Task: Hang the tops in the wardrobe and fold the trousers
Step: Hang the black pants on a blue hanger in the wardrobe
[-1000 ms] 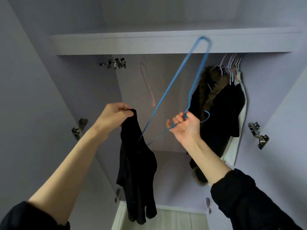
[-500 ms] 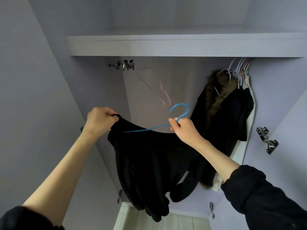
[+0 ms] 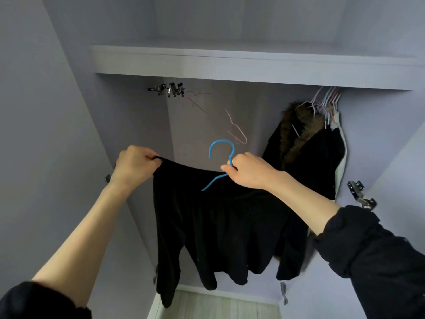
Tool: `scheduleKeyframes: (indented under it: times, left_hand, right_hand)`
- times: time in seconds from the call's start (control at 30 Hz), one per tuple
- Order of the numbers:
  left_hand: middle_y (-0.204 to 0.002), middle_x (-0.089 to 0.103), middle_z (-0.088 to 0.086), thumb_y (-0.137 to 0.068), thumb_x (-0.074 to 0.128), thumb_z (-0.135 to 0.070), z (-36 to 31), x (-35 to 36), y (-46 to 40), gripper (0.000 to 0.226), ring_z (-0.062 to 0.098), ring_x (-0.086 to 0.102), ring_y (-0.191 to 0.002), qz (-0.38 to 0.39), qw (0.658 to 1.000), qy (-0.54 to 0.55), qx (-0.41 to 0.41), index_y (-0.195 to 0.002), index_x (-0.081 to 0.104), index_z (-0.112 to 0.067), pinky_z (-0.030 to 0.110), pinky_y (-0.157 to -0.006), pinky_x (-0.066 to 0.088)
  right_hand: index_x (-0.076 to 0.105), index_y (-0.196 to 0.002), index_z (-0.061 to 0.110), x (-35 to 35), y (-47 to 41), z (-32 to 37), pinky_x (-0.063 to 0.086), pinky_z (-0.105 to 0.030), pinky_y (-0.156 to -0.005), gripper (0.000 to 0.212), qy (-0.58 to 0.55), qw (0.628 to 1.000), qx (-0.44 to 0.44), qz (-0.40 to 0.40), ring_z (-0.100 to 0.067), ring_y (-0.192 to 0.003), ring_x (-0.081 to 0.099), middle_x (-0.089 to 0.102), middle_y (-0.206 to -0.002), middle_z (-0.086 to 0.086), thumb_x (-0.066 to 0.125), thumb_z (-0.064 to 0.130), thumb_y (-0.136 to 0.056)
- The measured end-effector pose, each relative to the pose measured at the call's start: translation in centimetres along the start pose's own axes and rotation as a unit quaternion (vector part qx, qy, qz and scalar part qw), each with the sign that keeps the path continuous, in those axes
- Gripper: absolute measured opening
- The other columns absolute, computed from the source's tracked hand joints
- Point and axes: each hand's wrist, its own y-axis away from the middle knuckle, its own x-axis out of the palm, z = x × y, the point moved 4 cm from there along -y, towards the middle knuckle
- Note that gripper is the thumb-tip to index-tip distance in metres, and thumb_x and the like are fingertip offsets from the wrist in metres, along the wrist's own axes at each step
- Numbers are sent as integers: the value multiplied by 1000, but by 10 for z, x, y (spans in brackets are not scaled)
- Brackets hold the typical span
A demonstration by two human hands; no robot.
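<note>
- We are at a home wardrobe point(image 3: 379, 157), lilac inside.
- We see a shelf point(image 3: 230, 63), hung coats point(image 3: 305, 157), hangers point(image 3: 326, 104), door hinges point(image 3: 361, 194).

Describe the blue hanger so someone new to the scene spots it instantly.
Look inside the open wardrobe, below the shelf. In the middle, two hands hold up a black top; the right hand grips the blue hanger at its neck, hook pointing up. It is the only bright blue one and the only one off the rail: the pale hangers hang at the upper right above the dark coats.
</note>
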Motion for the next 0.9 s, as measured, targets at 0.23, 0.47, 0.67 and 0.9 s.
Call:
scheduleKeyframes:
  times: [0.23,0.47,0.67,0.9]
  left_hand:
    - [-73,68,-2,-84,64,-11,-16,26,10,11,2,61,-60,64,997,41,28,-87,73,-16,5,-57,37]
    - [-93,60,3,-94,52,-30,-31,42,14,23,21,56,-88,173,967,-112,149,-100,71,-18,22,-76,32]
    - [-94,71,-2,-95,53,-27,-38,45,20,20,25,61,-91,53,970,-140,194,-106,69,-26,32,-90,27]
    - [-89,73,14,-87,64,-14,-25,22,22,15,39,65,-85,-101,982,-37,156,-98,74,-12,41,-81,49]
  right_hand:
    - [59,-79,-3,4,-4,-2,46,-37,-66,47,-125,992,18,-21,-19,-59,51,60,-71,-6,42,37,-97]
    - [64,-85,-2,-7,-7,-3,33,-17,-48,43,-187,981,4,-56,1,-36,43,53,-60,11,43,32,-99]
    - [67,-83,0,-10,-7,-6,34,-10,-46,44,-226,973,-24,-49,-1,-40,43,59,-54,17,46,35,-97]
    - [59,-119,21,17,5,-69,41,-30,-102,35,-212,977,35,22,-10,-111,56,63,-114,6,65,31,-87]
